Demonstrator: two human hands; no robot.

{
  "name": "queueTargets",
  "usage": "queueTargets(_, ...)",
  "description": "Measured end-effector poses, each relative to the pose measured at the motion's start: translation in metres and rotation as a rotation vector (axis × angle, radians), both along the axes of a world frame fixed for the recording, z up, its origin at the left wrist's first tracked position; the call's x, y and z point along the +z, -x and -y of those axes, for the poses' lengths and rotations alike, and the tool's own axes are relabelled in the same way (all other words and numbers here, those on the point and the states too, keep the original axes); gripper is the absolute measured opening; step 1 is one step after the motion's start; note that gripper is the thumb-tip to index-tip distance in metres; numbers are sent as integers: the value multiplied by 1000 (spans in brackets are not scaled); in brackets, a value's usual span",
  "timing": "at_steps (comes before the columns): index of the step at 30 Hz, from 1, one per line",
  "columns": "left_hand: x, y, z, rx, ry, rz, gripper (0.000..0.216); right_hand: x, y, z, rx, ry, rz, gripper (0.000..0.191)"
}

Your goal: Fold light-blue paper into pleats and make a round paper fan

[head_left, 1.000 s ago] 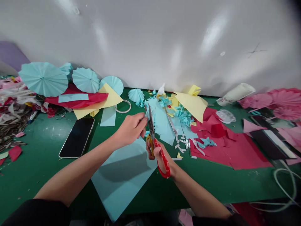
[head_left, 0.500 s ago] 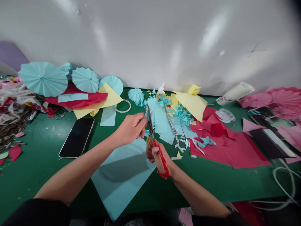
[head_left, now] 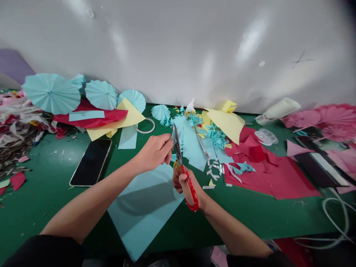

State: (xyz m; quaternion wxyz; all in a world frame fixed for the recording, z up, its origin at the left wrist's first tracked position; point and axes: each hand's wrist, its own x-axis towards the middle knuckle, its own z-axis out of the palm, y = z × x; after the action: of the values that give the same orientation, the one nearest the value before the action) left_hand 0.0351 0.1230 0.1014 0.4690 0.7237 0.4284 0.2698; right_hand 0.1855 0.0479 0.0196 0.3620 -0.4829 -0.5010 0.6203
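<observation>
My left hand (head_left: 156, 151) is closed, pinching a small folded piece of light blue paper (head_left: 173, 135) mostly hidden by the fingers. Wrapped through the red handle of the scissors (head_left: 190, 188), my right hand (head_left: 187, 182) grips them with the blades pointing away from me. The blades stand right beside the pinched paper; whether they touch it I cannot tell. Below both hands lies a large light blue sheet (head_left: 147, 207). Behind them are light blue strips (head_left: 191, 146) and several small cut scraps (head_left: 217, 137).
A phone (head_left: 91, 162) lies left of my left arm. Pleated blue paper rosettes (head_left: 51, 94) lean against the back wall. A tape roll (head_left: 145, 126), a box-cutter-like tool (head_left: 203, 147) and red paper (head_left: 267, 178) lie on the green table (head_left: 47, 207). Pink rosettes (head_left: 333, 115) are far right.
Almost nothing differs. The red scissor handle has shifted very slightly to the left with my right hand; my left hand and the paper stay in place.
</observation>
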Motion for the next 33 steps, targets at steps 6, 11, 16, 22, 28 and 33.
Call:
queueTargets(6, -1, 0, 0, 0, 9, 6, 27, 0, -1, 0, 5, -11, 0, 59)
queueTargets(11, -1, 0, -1, -6, 14, 8, 27, 2, 0, 0, 12, 3, 2, 60)
queueTargets(16, -4, 0, -3, 2, 32, 35, 28, 6, 0, -2, 38, 1, -8, 59)
queueTargets(22, 0, 4, -7, 40, 28, 30, 26, 23, -9, -4, 214, -88, -7, 59)
queueTargets(28, 17, 18, -10, 107, -51, -66, 27, 21, -15, -10, 167, -137, -135, 58)
queueTargets(33, 20, 26, -11, -245, -59, -310, 23, 27, -20, -20, -169, -169, -236, 37)
